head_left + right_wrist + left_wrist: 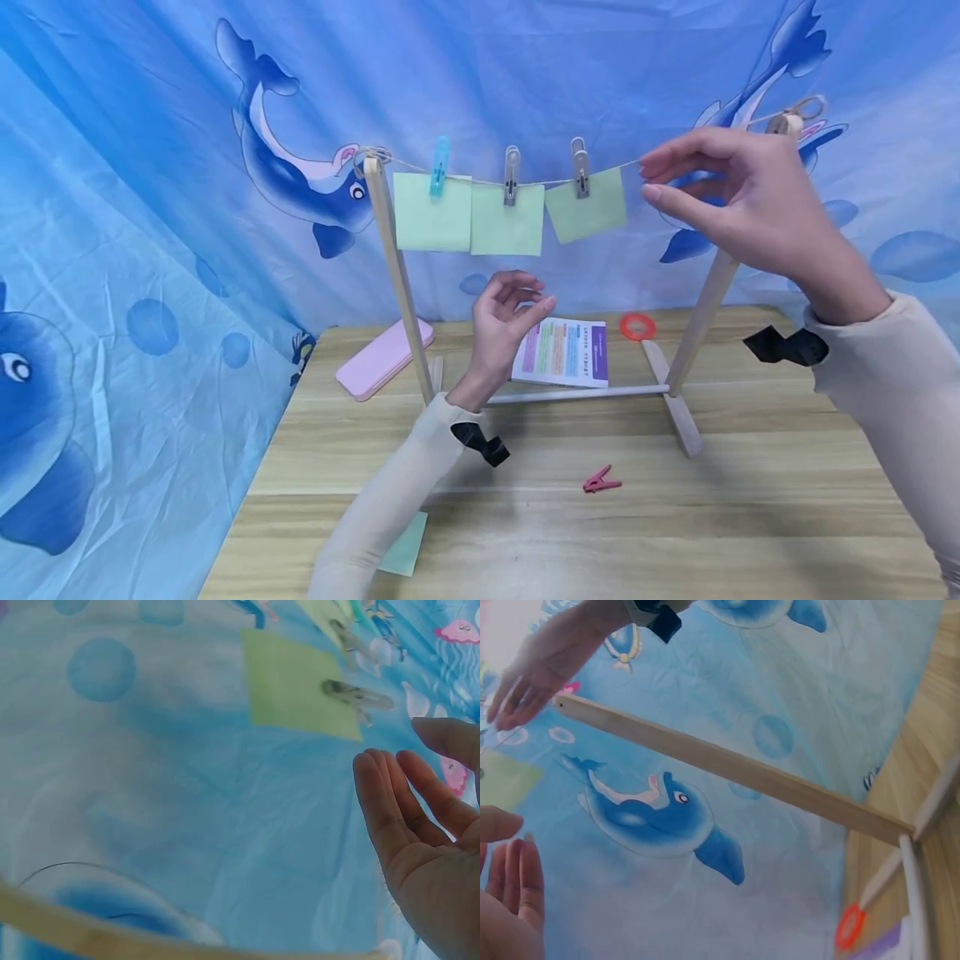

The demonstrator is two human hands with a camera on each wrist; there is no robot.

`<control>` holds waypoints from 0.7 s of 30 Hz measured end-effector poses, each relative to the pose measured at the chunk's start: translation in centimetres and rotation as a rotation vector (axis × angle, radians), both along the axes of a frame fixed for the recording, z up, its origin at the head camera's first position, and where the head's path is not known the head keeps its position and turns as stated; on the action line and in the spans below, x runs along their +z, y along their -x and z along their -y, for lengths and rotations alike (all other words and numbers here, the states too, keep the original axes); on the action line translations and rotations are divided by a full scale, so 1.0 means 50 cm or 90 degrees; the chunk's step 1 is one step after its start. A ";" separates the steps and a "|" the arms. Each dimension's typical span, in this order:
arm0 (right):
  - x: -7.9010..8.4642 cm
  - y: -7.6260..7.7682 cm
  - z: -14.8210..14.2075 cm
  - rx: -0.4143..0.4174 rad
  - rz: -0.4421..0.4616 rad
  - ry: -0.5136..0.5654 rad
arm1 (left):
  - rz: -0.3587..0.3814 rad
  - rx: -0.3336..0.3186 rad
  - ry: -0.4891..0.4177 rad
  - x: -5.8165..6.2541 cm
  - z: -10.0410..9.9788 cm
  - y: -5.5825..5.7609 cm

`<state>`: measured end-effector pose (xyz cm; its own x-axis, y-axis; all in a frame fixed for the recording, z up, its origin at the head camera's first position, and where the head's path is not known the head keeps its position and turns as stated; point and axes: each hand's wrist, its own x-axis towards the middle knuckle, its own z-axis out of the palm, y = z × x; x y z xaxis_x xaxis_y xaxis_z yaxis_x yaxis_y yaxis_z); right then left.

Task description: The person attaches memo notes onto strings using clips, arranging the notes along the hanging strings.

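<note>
Three pale green paper squares hang along a thin string: the left square under a blue clothespin, the middle square under a grey clothespin. Tilted, the right square hangs from another grey clothespin. My right hand is raised at the string just right of that square, its thumb and fingers apart in the right wrist view. Below the squares, my left hand is held in the air with loosely bent fingers, holding nothing.
Two wooden posts, left and right, carry the string, with a white rod low between them. On the table lie a pink case, a printed booklet, red tape, a red clothespin and a green paper.
</note>
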<state>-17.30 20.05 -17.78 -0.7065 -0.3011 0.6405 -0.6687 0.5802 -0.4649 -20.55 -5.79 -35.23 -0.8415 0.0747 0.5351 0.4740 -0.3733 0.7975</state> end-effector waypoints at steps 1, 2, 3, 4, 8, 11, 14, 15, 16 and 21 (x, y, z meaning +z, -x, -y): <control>-0.008 0.001 -0.006 -0.008 0.004 -0.005 | 0.008 0.004 0.007 -0.005 0.007 -0.004; -0.017 0.002 -0.012 -0.014 0.009 -0.008 | 0.014 0.007 0.013 -0.009 0.014 -0.007; -0.026 0.004 -0.018 -0.019 0.014 -0.009 | 0.019 0.011 0.022 -0.014 0.021 -0.011; -0.035 0.006 -0.025 -0.022 0.021 -0.005 | 0.024 0.015 0.034 -0.018 0.028 -0.014; -0.078 0.014 -0.047 -0.030 0.047 0.021 | 0.041 0.030 0.104 -0.034 0.061 -0.033; -0.112 0.017 -0.062 -0.026 0.075 0.034 | 0.058 0.038 0.157 -0.049 0.088 -0.050; -0.147 0.017 -0.074 -0.020 0.105 0.025 | 0.072 0.045 0.194 -0.066 0.119 -0.063; -0.159 0.016 -0.077 -0.019 0.112 0.018 | 0.078 0.045 0.204 -0.072 0.129 -0.066; -0.172 0.016 -0.079 -0.019 0.117 0.010 | 0.085 0.047 0.215 -0.079 0.140 -0.069; -0.244 0.011 -0.086 -0.016 0.140 -0.051 | 0.137 0.062 0.278 -0.114 0.194 -0.085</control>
<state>-17.87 24.33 -29.96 -0.8343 -0.3255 0.4450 -0.5414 0.6356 -0.5504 -16.32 -15.49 -40.92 -0.9434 0.1694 0.2851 0.2979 0.0548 0.9530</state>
